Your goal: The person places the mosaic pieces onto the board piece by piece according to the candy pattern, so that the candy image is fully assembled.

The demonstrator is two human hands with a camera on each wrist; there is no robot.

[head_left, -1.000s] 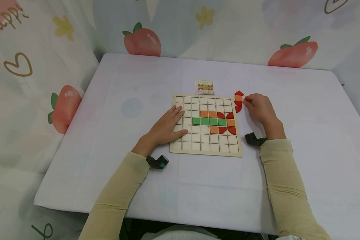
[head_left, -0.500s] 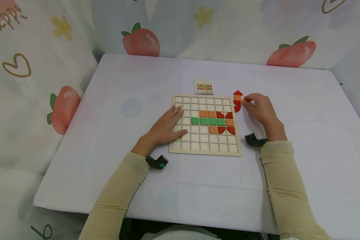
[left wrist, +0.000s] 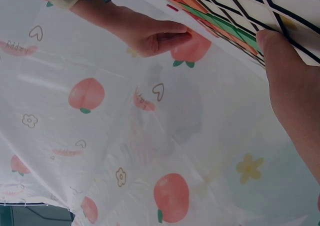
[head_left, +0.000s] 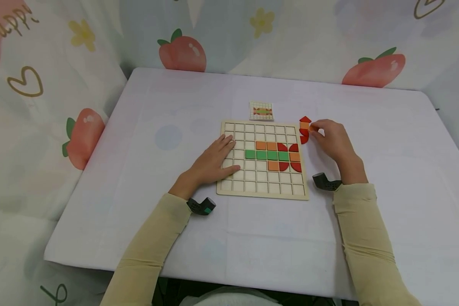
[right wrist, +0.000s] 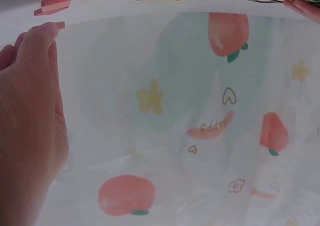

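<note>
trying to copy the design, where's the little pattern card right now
In the head view the pattern card lies flat on the table just beyond the far edge of the wooden grid board, left of the loose red and orange pieces.

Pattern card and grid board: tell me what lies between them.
Nothing: in the head view only a bare strip of white tablecloth separates the pattern card from the grid board's far edge.

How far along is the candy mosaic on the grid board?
Done: the right part of the pattern sits on the board, green row, orange squares, red pieces. In hand: the right hand pinches a small orange piece by the loose pieces; the left hand rests flat on the board. Left: the pattern's left end, judging by the reference card.
</note>
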